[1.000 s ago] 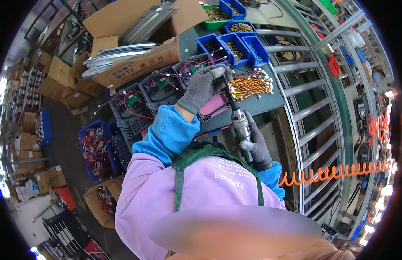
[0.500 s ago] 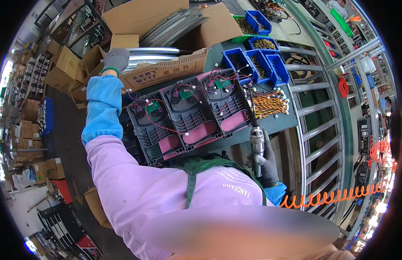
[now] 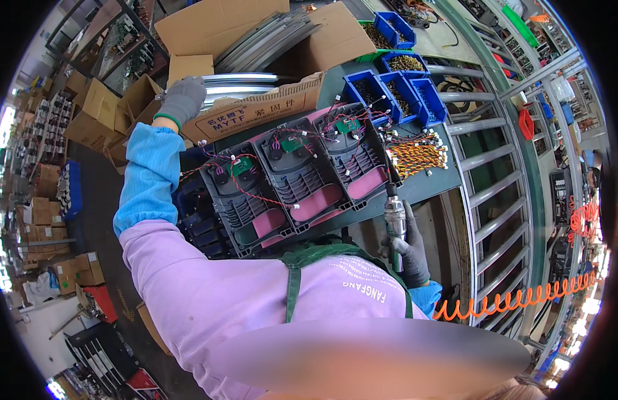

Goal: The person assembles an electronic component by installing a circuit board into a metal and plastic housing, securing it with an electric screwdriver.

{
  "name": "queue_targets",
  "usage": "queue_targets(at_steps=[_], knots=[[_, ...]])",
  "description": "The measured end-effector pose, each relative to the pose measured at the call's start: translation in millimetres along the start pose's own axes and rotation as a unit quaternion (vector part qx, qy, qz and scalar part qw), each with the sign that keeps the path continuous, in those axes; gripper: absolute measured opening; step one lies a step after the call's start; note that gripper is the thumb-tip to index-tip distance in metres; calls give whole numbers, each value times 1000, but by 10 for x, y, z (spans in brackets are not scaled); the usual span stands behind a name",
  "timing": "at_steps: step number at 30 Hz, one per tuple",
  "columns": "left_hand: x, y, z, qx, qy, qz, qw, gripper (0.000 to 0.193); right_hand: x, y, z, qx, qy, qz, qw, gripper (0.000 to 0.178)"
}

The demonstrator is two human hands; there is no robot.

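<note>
My left hand (image 3: 183,100), in a grey glove, is at the left end of an open carton (image 3: 255,108). Its fingers curl beside the ends of shiny metal strips (image 3: 239,81); whatever they hold is hidden. My right hand (image 3: 414,250), also gloved, is closed around a silver power screwdriver (image 3: 395,220), its long dark bit pointing away from me. Left of the bit, three dark plastic housings (image 3: 299,177) lie side by side, with pink panels, green circuit boards (image 3: 295,144) and red twisted wires. A bundle of yellow, red and black wires (image 3: 419,159) lies right of them.
Blue bins (image 3: 429,103) of small fasteners stand at the back right of the green table (image 3: 449,183). A metal roller conveyor (image 3: 489,160) runs along the right side. An orange coiled hose (image 3: 515,300) stretches across the lower right. Cardboard boxes (image 3: 95,110) stand at left.
My left hand has shifted slightly right and nearer to me, over the ends of the strips. My right hand keeps its hold on the screwdriver. The whole view has shifted slightly.
</note>
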State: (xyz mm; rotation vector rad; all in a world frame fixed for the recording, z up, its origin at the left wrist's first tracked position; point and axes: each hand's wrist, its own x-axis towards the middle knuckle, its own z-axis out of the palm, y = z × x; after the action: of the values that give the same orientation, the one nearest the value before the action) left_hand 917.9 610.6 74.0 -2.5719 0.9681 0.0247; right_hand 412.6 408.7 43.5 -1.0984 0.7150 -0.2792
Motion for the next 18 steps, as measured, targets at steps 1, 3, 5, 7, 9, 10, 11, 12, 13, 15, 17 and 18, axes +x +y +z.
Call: queue_targets(at_steps=[1,3,5,7,9,10,11,12,13,15,17,18], knots=[[14,0,12,44,20,42,998,29,0,13,-3,-2,-2,-1,1000,110],[0,-16,37,-12,35,20,999,26,-21,-8,26,-2,-2,-5,1000,109],[26,-17,59,-69,48,2,996,23,-47,1,42,-1,2,-9,1000,108],[86,-30,109,45,48,70,995,22,-69,16,35,-3,-1,-2,1000,107],[160,-42,152,74,48,93,992,22,-105,21,49,2,5,0,1000,107],[179,-46,182,103,48,115,987,21,-120,29,53,7,9,2,1000,107],[172,-51,224,104,48,116,987,21,-133,44,47,8,9,3,1000,107],[171,-45,247,113,62,126,984,19,-143,70,39,11,6,4,1000,107],[170,-43,264,121,77,136,980,18,-150,95,29,13,4,5,1000,107],[167,-3,267,138,84,151,975,17,-144,136,6,26,-3,7,1000,108],[137,12,281,153,91,165,970,16,-168,145,17,36,-9,8,999,110],[118,9,291,137,122,161,970,17,-175,144,31,37,-14,13,999,110]])
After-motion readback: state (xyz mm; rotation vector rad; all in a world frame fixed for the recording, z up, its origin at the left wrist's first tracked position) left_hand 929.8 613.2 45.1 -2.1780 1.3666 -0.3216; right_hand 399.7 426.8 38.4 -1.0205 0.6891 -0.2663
